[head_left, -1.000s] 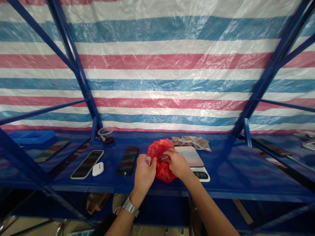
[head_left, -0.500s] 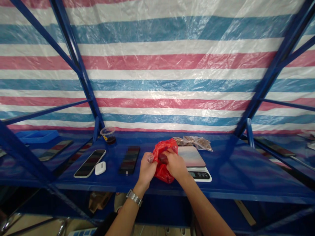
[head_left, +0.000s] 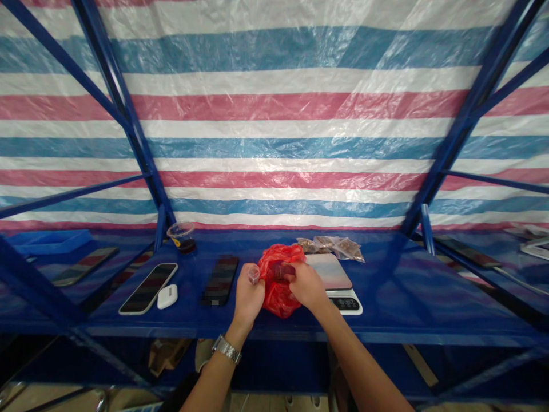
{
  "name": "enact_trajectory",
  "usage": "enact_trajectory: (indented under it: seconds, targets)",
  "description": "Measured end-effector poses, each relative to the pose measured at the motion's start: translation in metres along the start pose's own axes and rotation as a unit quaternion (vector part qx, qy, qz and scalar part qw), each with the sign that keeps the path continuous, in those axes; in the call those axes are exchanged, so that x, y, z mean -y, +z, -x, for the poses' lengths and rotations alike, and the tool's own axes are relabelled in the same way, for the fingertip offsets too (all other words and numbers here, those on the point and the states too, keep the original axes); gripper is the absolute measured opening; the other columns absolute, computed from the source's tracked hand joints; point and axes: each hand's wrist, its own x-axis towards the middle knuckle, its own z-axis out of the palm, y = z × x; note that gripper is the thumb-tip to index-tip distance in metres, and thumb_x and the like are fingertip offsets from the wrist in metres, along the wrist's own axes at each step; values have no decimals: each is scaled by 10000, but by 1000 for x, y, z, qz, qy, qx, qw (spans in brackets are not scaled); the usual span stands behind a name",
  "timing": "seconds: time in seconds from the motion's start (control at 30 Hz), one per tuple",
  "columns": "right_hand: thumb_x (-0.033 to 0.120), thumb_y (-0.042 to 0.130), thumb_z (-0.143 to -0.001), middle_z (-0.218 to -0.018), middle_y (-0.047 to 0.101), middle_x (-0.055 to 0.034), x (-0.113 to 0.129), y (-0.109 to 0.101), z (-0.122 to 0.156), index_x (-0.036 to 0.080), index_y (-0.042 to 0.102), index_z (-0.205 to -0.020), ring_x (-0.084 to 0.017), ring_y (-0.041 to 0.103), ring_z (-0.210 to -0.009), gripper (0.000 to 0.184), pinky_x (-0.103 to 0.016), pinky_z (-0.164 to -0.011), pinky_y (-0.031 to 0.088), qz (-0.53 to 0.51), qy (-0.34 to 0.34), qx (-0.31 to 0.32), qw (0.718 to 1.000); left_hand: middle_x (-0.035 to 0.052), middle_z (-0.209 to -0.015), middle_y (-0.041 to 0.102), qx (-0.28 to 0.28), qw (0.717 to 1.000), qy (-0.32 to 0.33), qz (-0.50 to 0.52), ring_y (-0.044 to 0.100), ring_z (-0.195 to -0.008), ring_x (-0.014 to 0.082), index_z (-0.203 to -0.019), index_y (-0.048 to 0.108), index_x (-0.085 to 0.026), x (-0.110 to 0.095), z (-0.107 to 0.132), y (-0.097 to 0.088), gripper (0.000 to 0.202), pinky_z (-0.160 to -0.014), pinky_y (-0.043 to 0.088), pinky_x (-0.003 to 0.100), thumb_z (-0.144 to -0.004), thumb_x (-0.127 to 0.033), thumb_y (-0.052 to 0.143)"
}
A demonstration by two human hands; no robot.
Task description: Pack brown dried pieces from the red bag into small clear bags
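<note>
Two bare hands at work over a blue steel shelf (head_left: 386,320), head-worn view. The **left hand** (head_left: 247,298), wearing a metal-link wristwatch (head_left: 226,349), is curled, its fingertips (head_left: 250,273) closed around a small clear plastic cup (head_left: 254,274) held just beside the bag. The **right hand** (head_left: 307,286) is nearly closed, its fingers (head_left: 295,270) pinching the gathered film at the mouth of a crumpled red plastic bag (head_left: 277,303), which sits on the shelf between the hands. A dark object (head_left: 283,270) shows through the film at the bag's top; what it is cannot be told. Around the bag: a digital kitchen scale (head_left: 328,272) at 3 o'clock, small zip bags of brown material (head_left: 331,248) at 1 o'clock, a clear cup of dark liquid (head_left: 181,237) at 10 o'clock, and two smartphones (head_left: 148,289) and a white earbud case (head_left: 167,296) at 9 o'clock. Handling note: thin film slips easily, so a pinch close to the fingertips, with the bag's weight resting on the shelf, gives the steadiest control, while the rigid cup is best held by its rim.
</note>
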Motion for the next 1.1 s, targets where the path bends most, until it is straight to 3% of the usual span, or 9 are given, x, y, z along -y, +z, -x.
enact_trajectory:
  seconds: [0.13, 0.3, 0.53, 0.7, 0.9, 1.1]
  targets:
    - [56, 601, -854, -1189, 732, -89, -5, -7, 7, 229, 695, -1186, -244, 714, -1037, 386, -303, -857, 483, 74, -8, 1, 997, -53, -717, 524, 14, 1000, 21, -17, 525, -690, 130, -805, 515, -210, -2, 7, 1, 259, -692, 413, 246, -700, 23, 468]
    - [92, 603, -880, -1124, 744, -103, -5, -5, 14, 224, 685, -1205, -254, 712, -1027, 360, -315, -856, 482, 114, -20, 23, 993, -46, -762, 549, 48, 999, 15, 3, 544, -727, 133, -846, 514, -210, 4, 13, 8, 261, -714, 424, 239, -731, 18, 464]
    - [123, 566, -916, -1177, 728, -147, 5, -5, 16, 177, 683, -1235, -280, 704, -1047, 343, -358, -894, 490, 145, -21, 1, 989, -12, -799, 628, 35, 991, -105, 82, 583, -696, 140, -924, 565, -195, 2, 12, 18, 176, -669, 452, 239, -783, -108, 509]
    - [84, 486, -946, -1099, 733, -191, 10, -3, 15, 116, 701, -1150, -283, 689, -1076, 298, -357, -904, 481, 168, 10, 8, 986, -44, -741, 577, 43, 985, -120, 114, 523, -594, 114, -878, 532, -210, -2, 11, 20, 145, -580, 420, 218, -739, -179, 556]
    - [31, 487, -906, -1160, 728, -164, 10, 0, 13, 134, 689, -1181, -272, 671, -1108, 357, -359, -954, 464, 155, -7, 1, 988, -59, -674, 523, 47, 980, -138, 139, 472, -544, 104, -823, 505, -208, 1, 5, 24, 185, -529, 396, 210, -642, -176, 519]
    - [87, 568, -879, -1158, 752, -111, 4, 2, 8, 198, 702, -1202, -247, 695, -1088, 367, -320, -940, 469, 51, -10, -19, 998, -48, -719, 551, 31, 984, -126, 126, 498, -586, 109, -873, 521, -202, -2, 2, 21, 185, -560, 405, 211, -691, -183, 544]
